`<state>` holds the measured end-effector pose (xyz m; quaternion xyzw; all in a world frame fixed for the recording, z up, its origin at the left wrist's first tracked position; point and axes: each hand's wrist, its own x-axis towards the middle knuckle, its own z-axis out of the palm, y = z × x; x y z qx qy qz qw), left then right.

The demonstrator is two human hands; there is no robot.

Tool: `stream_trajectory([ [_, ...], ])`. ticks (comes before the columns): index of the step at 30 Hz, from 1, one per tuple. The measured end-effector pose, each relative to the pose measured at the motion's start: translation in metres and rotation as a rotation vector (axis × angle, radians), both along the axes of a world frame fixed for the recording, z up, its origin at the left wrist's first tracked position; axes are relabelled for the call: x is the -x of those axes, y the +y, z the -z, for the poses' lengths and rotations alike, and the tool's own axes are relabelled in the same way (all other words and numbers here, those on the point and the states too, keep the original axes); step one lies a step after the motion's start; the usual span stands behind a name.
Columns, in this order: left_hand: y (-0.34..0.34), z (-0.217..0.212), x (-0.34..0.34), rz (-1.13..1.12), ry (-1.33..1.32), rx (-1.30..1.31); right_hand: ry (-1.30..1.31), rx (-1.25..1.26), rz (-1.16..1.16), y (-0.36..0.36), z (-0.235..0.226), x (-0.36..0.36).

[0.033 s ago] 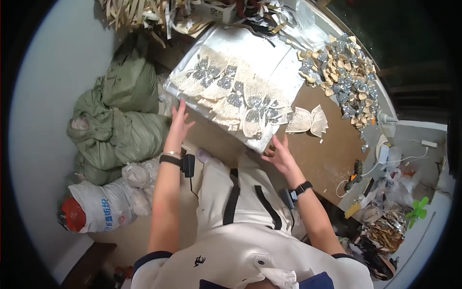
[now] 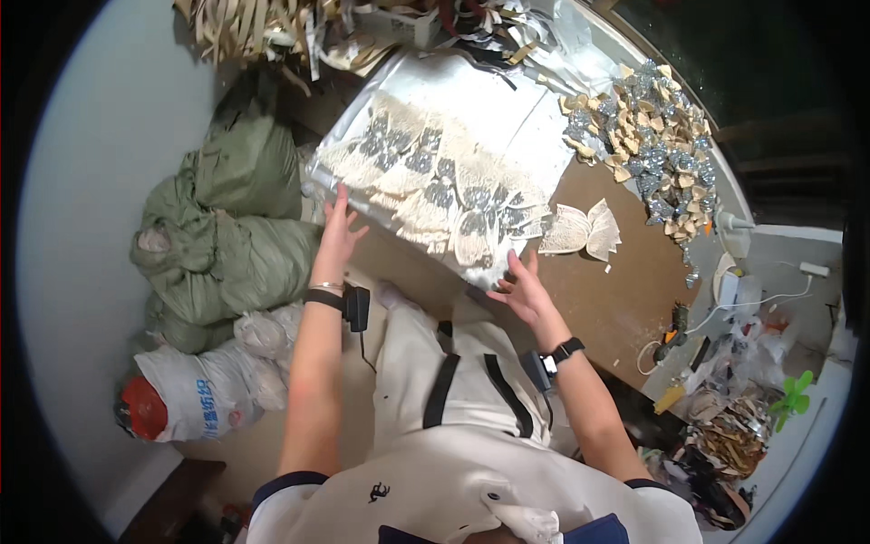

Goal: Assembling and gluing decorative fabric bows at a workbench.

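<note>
Bright glare on silver surface (image 2: 515, 109), dark upper right, black fisheye rim, bowed edges

Cream textured pieces (image 2: 473, 240) show dark grey patches. The surface (image 2: 453, 82) is silver. The bulky sacks (image 2: 263, 263) are olive green

"What sort of place is it?"

"A small workshop, it seems: pale patterned pieces (image 2: 476, 240) overlap on a silvery board (image 2: 458, 77), and small tan and silver parts (image 2: 645, 163) lie heaped on a brown counter (image 2: 625, 313)."

"Could it be inside a home?"

"That can't be told, but bulging green sacks (image 2: 245, 163) crowd one side and long strips (image 2: 245, 32) lie bunched beyond."
</note>
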<state>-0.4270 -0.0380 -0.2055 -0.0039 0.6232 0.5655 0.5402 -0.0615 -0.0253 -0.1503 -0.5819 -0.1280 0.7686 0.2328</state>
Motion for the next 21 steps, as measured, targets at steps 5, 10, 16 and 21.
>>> stream_trajectory([
  [5,0.047,0.032,-0.001,0.015,0.010,0.041,-0.018,0.018,0.063,0.033,0.036,0.026],
  [10,0.074,0.048,-0.015,-0.077,0.127,-0.080,-0.143,0.052,0.091,0.046,0.066,0.050],
  [16,0.094,0.043,-0.047,-0.187,0.083,-0.100,-0.307,-0.032,0.093,0.036,0.092,0.055],
  [21,0.137,0.043,-0.036,-0.115,-0.056,-0.162,-0.237,-0.164,0.248,0.062,0.098,0.075],
])
